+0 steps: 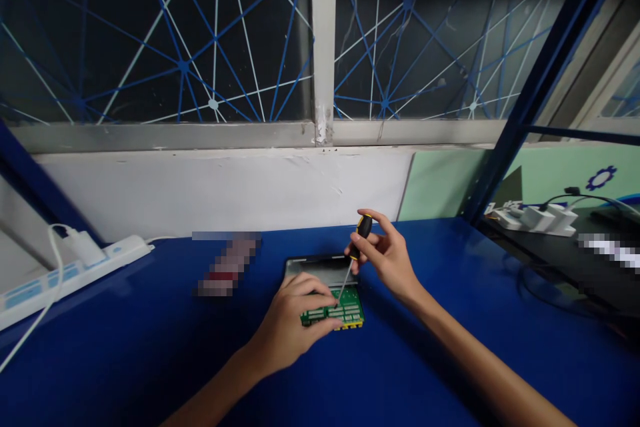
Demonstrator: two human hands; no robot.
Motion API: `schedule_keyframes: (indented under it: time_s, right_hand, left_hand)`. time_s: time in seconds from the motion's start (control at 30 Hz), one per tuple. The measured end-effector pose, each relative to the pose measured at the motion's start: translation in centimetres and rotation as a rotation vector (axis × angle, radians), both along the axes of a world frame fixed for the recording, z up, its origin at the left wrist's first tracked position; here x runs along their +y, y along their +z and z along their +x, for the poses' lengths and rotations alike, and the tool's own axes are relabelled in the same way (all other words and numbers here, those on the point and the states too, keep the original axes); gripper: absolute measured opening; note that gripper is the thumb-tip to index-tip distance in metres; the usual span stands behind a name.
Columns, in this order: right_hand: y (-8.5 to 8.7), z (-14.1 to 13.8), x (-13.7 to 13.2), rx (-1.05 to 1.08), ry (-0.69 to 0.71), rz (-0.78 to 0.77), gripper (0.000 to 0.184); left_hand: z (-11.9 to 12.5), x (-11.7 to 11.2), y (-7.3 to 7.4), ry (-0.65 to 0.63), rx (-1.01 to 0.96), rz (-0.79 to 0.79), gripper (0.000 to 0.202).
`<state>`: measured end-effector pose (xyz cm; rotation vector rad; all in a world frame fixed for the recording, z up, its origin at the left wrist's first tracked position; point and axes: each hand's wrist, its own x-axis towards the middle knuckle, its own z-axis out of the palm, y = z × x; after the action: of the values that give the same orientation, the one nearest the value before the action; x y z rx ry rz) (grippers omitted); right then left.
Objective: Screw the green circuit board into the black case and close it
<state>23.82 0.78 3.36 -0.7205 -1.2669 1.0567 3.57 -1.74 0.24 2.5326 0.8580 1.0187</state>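
Note:
A green circuit board (353,310) with pale connector rows and yellow parts along its front edge lies on the blue table. Behind it is a dark, shallow case or cover (320,270), partly hidden by my hands. My left hand (293,317) grips the board from the left, thumb at the front edge and fingers over the top. Between the fingers of my right hand (387,253) is a screwdriver (364,227) with a black and yellow handle, held tilted. Its shaft slopes down to the board beside my left fingertips; whether the tip sits in a screw is too small to tell.
A blurred pinkish object (230,263) lies at the back left of the blue tabletop (165,347). A white power strip (75,277) with a cable is at the left edge. White plugs (547,219) and dark cables occupy the right. A wall and windows rise behind.

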Motion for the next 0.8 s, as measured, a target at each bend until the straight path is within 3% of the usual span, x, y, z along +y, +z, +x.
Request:
schedule_keyframes:
  time_s: [0.13, 0.3, 0.8]
  right_hand:
    - [-0.50, -0.26, -0.14, 0.013, 0.000, -0.018, 0.051]
    - [-1.01, -0.37, 0.03, 0.022, -0.003, -0.012, 0.050]
    - [-0.66, -0.81, -0.84, -0.030, -0.049, 0.050, 0.052]
  left_hand:
    - [-0.07, 0.09, -0.25, -0.012, -0.030, -0.010, 0.004]
    - [0.07, 0.08, -0.09, -0.005, -0.027, -0.007, 0.010]
    - [-0.11, 0.50, -0.32, 0.043, -0.030, 0.032, 0.013]
